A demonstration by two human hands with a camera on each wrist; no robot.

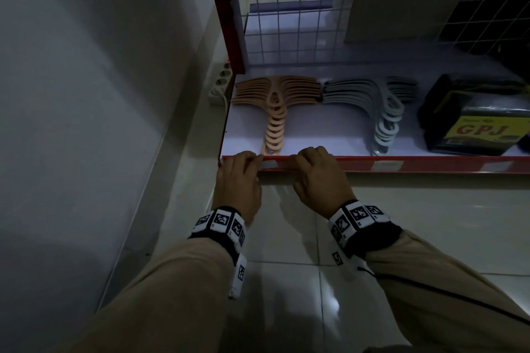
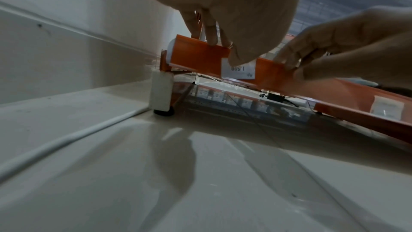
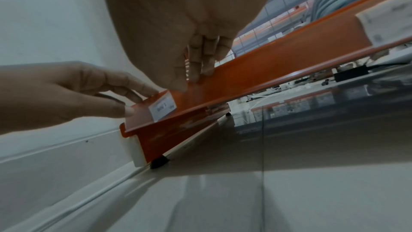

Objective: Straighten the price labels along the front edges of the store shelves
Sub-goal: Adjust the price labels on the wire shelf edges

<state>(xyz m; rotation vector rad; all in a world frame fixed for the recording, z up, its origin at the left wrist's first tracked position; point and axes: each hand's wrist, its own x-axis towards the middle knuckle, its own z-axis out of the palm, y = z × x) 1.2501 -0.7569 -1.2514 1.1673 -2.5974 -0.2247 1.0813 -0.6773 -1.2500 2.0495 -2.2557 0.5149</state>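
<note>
Your left hand sits at the far left end of the red shelf edge, fingers curled over the top of the rail and thumb pressed against its front face, so it grips the rail itself just left of the white price label. That label lies between your two hands, close beside your left thumb and a little apart from your right fingertips; in the left wrist view it reads as a printed price, and it looks roughly level with the rail, though your thumb covers one corner, so you cannot yet call it square. Your right hand holds the rail the same way on the other side of the label, fingers hooked over the top, thumb on the front. Past your right fingers, further along the rail, a second label sits untouched, and a third shows near the frame edge; both are too blurred to tell whether they are straight. Behind your fingers on the shelf lie stacked tan hangers, grey hangers and a black pack. By my reading, you are on the first label of this bottom shelf, with the ones to your right left to check.
</note>
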